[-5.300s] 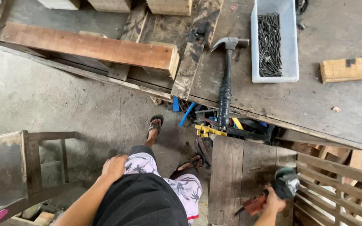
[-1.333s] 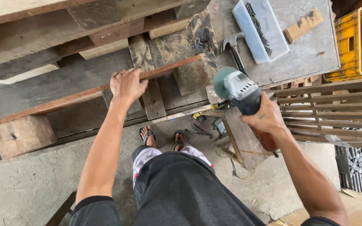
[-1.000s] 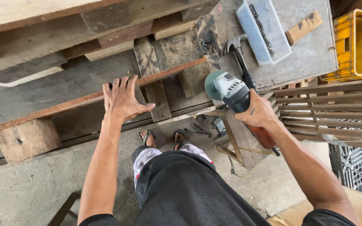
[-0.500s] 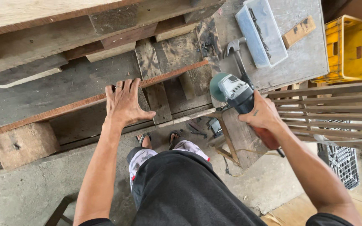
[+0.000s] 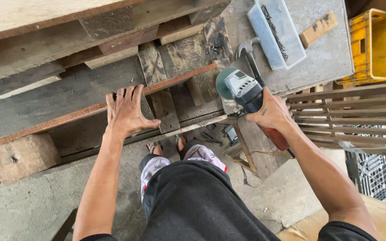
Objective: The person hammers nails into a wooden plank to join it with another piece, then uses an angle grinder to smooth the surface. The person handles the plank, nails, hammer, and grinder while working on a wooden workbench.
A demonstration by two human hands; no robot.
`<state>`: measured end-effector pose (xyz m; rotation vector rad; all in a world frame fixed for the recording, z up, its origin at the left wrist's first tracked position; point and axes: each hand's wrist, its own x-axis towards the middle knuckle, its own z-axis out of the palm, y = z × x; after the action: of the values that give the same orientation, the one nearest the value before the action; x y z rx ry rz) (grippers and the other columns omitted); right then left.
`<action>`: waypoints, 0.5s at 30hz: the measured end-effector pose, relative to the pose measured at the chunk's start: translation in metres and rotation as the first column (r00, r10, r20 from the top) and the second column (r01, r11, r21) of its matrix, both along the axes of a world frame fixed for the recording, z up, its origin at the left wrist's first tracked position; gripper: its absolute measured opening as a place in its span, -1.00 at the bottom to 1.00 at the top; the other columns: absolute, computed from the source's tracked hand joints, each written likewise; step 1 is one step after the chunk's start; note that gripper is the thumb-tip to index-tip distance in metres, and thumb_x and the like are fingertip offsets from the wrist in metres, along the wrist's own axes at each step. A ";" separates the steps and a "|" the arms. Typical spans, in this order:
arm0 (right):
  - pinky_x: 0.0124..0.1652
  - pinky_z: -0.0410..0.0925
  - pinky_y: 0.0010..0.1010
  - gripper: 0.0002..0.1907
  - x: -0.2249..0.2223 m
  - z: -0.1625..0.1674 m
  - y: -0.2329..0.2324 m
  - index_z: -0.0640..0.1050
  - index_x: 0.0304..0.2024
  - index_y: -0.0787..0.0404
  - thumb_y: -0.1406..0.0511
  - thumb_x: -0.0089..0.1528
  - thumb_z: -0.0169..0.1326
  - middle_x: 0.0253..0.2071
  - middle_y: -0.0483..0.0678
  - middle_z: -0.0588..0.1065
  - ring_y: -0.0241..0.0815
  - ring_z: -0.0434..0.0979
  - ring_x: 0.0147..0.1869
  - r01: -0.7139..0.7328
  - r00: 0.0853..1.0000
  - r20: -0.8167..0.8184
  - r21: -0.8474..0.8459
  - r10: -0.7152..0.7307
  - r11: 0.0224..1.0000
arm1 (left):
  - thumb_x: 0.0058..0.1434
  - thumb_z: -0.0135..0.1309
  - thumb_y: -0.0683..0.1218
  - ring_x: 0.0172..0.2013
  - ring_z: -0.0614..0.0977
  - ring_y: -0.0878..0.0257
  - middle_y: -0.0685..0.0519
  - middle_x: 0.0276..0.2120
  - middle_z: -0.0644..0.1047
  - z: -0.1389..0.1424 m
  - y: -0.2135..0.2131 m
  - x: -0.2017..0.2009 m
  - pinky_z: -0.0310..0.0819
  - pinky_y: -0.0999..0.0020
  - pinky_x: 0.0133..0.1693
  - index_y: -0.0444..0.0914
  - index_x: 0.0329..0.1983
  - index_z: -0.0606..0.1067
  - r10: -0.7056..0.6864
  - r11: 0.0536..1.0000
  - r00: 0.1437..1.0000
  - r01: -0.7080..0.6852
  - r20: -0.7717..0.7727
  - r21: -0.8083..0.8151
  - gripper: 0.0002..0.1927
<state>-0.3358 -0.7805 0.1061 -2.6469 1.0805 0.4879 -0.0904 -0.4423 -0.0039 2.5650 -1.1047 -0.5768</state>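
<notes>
L hand [image 5: 128, 111] spread flat on plank [image 5: 68, 117], R hand [image 5: 271, 114] gripping grinder [image 5: 242, 89], over worn workbench [image 5: 327, 58], concrete floor [image 5: 23, 209].

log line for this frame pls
left hand flat on long wooden plank | right hand grips angle grinder at plank end | hammer, nail tray behind

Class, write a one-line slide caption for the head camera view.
Left hand steadies a reddish plank while right hand holds an angle grinder.
</notes>
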 end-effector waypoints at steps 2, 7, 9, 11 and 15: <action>-0.04 0.41 0.00 -0.19 0.009 -0.002 -0.007 0.41 -0.01 0.40 0.09 -0.18 0.37 -0.21 0.35 0.56 0.36 0.57 -0.06 -0.017 1.000 0.022 0.017 0.017 1.000 | -0.47 0.41 0.48 0.32 0.27 -0.06 -0.06 0.30 0.32 0.001 0.000 -0.001 -0.03 -0.19 0.23 -0.19 0.45 0.18 0.010 1.000 1.000 -0.010 0.000 -0.004 0.41; -0.05 0.42 -0.01 -0.19 0.025 -0.008 -0.025 0.39 -0.03 0.41 0.10 -0.19 0.38 -0.23 0.37 0.55 0.37 0.58 -0.10 -0.052 0.997 0.055 0.057 0.049 0.997 | -0.50 0.41 0.47 0.32 0.26 -0.04 -0.04 0.30 0.33 0.005 -0.002 -0.003 -0.06 -0.19 0.24 -0.17 0.46 0.18 0.035 0.999 0.999 -0.035 -0.002 -0.003 0.42; -0.04 0.42 0.00 -0.20 0.026 -0.007 -0.033 0.40 -0.03 0.40 0.09 -0.18 0.38 -0.24 0.37 0.56 0.38 0.58 -0.10 -0.092 0.995 0.049 0.050 0.090 0.994 | -0.49 0.41 0.47 0.31 0.27 -0.05 -0.06 0.31 0.32 0.007 -0.003 -0.003 -0.04 -0.16 0.24 -0.17 0.46 0.18 0.034 0.999 0.999 -0.034 -0.001 0.019 0.42; -0.04 0.42 0.00 -0.20 0.026 -0.006 -0.040 0.39 -0.03 0.39 0.09 -0.17 0.38 -0.24 0.38 0.56 0.39 0.58 -0.10 -0.111 0.993 0.038 0.048 0.110 0.993 | -0.48 0.41 0.46 0.31 0.28 -0.06 -0.06 0.31 0.33 0.008 -0.004 -0.004 -0.03 -0.17 0.25 -0.18 0.46 0.19 0.032 0.999 0.999 -0.032 0.008 0.005 0.41; -0.04 0.42 0.02 -0.20 0.034 -0.005 -0.051 0.38 -0.01 0.39 0.09 -0.15 0.38 -0.22 0.39 0.55 0.42 0.57 -0.10 -0.129 0.990 0.058 0.024 0.128 0.991 | -0.50 0.42 0.44 0.33 0.27 -0.06 -0.05 0.32 0.32 0.007 -0.005 -0.006 -0.04 -0.19 0.25 -0.17 0.44 0.20 0.041 0.999 0.999 -0.041 0.029 -0.004 0.40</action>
<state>-0.3021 -0.8315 0.1013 -2.7000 0.8844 0.4475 -0.0963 -0.4477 0.0032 2.5946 -1.0595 -0.5286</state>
